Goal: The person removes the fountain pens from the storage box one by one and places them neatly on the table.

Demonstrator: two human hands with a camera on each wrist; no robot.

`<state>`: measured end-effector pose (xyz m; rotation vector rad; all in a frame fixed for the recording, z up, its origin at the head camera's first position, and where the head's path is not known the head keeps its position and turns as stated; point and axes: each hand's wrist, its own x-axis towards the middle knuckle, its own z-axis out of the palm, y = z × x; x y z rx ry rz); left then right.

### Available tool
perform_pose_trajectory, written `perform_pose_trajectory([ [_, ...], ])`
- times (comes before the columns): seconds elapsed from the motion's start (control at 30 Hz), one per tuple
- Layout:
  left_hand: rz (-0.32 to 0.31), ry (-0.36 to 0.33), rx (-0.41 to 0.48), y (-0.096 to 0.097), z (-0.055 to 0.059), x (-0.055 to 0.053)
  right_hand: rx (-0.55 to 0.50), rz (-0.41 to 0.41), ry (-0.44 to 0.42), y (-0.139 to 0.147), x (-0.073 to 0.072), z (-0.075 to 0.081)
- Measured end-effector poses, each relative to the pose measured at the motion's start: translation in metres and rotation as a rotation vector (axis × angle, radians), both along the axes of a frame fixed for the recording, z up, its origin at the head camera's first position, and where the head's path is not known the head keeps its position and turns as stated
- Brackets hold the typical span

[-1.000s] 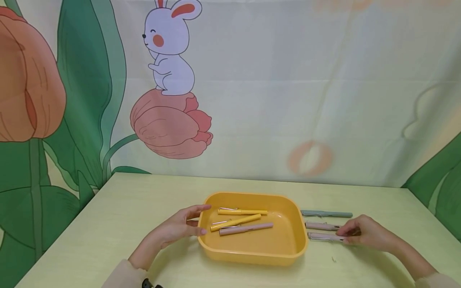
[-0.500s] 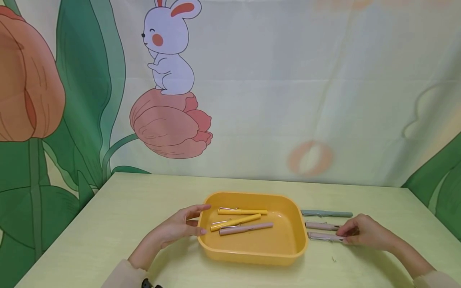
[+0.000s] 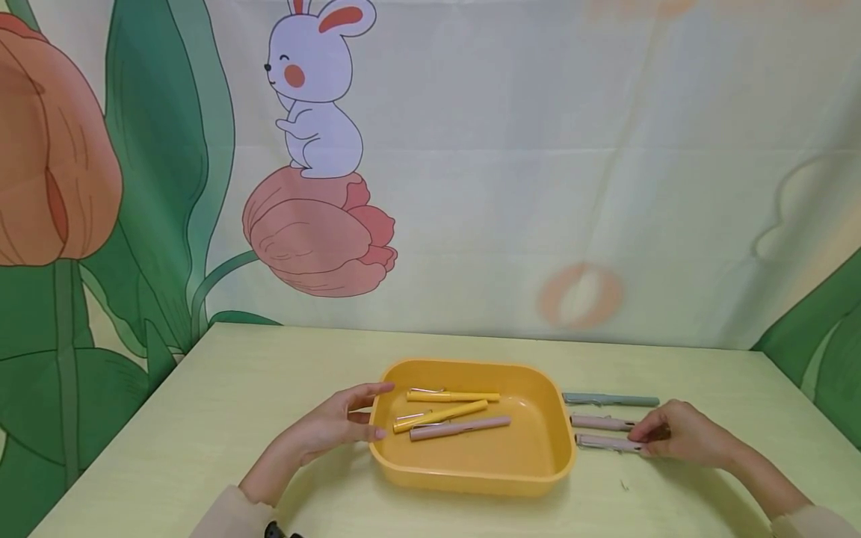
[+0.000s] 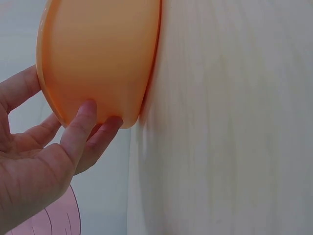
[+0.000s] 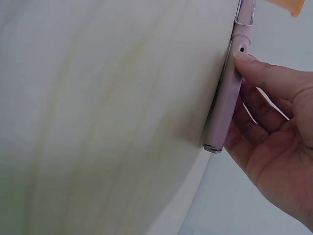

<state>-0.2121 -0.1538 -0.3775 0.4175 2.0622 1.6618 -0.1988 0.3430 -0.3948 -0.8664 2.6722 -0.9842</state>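
Observation:
My left hand [image 3: 336, 418] holds the left end of a yellow plastic tray [image 3: 471, 480], its fingers spread along the rim and outer wall, as the orange-looking tray wall [image 4: 102, 54] in the left wrist view shows too. On the right, my right hand [image 3: 689, 437] pinches the nearest pink pen [image 3: 602, 443] by its right part; the pen lies on the table. In the right wrist view the thumb rests on the pink pen's barrel [image 5: 227, 105] and the other fingers are behind it. Another pink pen [image 3: 592, 422] lies just beyond, partly behind my fingertips.
A blue-grey pen [image 3: 612, 400] lies farthest back in the row right of the tray. Inside the tray are two yellow pens [image 3: 464, 397] and a pink pen [image 3: 464, 427]. A printed cloth [image 3: 471, 187] hangs behind the table [image 3: 303, 359].

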Motion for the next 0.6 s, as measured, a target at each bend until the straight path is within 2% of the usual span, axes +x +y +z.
perform_pose_trajectory([
  [0.2, -0.001, 0.006, -0.006, 0.0, 0.0, 0.0, 0.007, -0.001, 0.018, 0.0, 0.0, 0.0],
  [0.4, -0.011, 0.005, 0.004, 0.0, -0.001, 0.0, 0.027, -0.031, 0.048, -0.002, 0.005, 0.009],
  [0.6, -0.004, 0.004, 0.001, -0.001, -0.001, 0.0, -0.013, -0.035, 0.034, -0.004, 0.006, 0.02],
])
